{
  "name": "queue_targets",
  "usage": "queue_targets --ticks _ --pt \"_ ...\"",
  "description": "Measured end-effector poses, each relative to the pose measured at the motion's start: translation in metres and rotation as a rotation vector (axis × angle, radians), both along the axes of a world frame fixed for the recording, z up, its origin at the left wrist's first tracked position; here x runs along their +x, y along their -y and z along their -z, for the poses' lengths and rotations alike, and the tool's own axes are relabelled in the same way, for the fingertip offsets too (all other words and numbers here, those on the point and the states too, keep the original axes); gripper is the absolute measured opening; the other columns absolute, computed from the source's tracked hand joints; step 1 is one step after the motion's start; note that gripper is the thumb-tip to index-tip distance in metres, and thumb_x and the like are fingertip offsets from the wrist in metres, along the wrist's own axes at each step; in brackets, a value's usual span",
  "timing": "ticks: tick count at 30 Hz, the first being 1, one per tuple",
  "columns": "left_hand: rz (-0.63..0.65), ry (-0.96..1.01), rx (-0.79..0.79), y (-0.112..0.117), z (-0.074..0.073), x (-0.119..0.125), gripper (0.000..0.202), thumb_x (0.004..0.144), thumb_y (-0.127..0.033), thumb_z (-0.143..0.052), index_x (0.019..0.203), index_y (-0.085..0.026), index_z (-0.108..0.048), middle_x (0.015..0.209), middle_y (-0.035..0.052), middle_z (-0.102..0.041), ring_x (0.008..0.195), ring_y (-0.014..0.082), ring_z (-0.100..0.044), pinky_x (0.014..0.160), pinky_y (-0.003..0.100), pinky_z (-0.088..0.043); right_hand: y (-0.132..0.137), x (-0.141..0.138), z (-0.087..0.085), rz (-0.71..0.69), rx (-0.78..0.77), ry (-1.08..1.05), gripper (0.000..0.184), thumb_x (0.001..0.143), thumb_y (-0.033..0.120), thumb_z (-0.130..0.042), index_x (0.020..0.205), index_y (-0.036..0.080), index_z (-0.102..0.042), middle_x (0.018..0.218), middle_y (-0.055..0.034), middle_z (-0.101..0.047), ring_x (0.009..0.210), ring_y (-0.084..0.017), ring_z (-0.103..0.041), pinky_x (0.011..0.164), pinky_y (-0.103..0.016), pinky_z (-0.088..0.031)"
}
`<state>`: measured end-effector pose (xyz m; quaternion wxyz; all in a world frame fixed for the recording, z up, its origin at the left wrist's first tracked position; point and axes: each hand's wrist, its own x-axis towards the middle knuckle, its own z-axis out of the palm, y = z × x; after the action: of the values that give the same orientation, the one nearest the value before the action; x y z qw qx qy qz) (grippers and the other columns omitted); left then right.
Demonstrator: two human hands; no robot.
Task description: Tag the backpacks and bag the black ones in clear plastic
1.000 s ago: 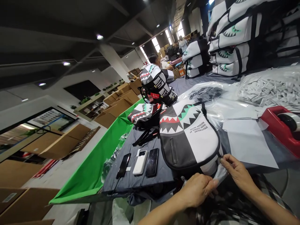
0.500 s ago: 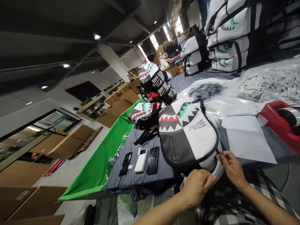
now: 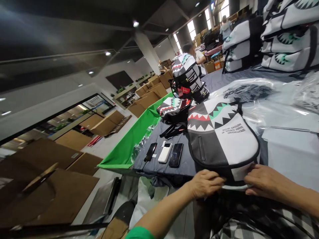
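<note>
A black, grey and white backpack (image 3: pixel 224 136) lies on the cloth-covered table (image 3: pixel 184 167), its shark-teeth print at the far end and its lettering upside down to me. At its near end a pale strip (image 3: pixel 236 188) runs between my hands; whether it is wrapping or part of the bag, I cannot tell. My left hand (image 3: pixel 206 183) has its fingers curled at the left end of this strip, against the bag's side. Opposite it, my right hand (image 3: pixel 261 181) pinches the right end, thumb below and fingers on the bag. Both sets of fingertips are partly hidden.
Three phone-like devices (image 3: pixel 164 153) lie left of the backpack. Behind them are a smaller shark-print bag (image 3: pixel 171 109) and a stack of bags (image 3: pixel 190 78). Clear plastic (image 3: pixel 254 96) and white sheets (image 3: pixel 294 149) cover the right side. A green cloth bin (image 3: pixel 124 149) borders the table; cardboard boxes stand beyond.
The view has swung left. My hands have gone from gathering loose whitish material at the bag's near right corner to gripping a flatter, straight strip along its near end.
</note>
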<state>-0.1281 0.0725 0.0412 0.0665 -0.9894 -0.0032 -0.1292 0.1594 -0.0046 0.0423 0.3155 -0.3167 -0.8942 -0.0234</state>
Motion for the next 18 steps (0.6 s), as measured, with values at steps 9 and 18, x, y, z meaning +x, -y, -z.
queue_targets --ticks 9,18 --pt "-0.204 0.227 0.131 -0.029 0.028 -0.021 0.023 0.093 -0.018 -0.066 0.109 -0.034 -0.071 0.092 -0.0025 -0.072 0.086 0.0130 -0.056 0.088 0.031 -0.037 0.002 -0.004 -0.025 0.099 0.362 0.163 0.022 0.095 0.005 -0.042 0.091 0.020 -0.059 0.062 0.0021 -0.056 0.054 -0.015 -0.048 0.060 -0.034 -0.037" --pt "-0.344 0.057 -0.797 0.028 -0.080 0.078 0.053 0.108 -0.049 -0.027 0.126 -0.013 -0.061 0.110 0.0116 -0.073 0.102 0.0214 -0.069 0.089 0.032 -0.055 0.004 0.032 0.011 0.101 0.355 0.042 0.046 0.096 0.011 -0.051 0.141 0.022 -0.054 0.098 -0.0064 -0.076 0.084 -0.022 -0.073 0.085 -0.040 -0.058"
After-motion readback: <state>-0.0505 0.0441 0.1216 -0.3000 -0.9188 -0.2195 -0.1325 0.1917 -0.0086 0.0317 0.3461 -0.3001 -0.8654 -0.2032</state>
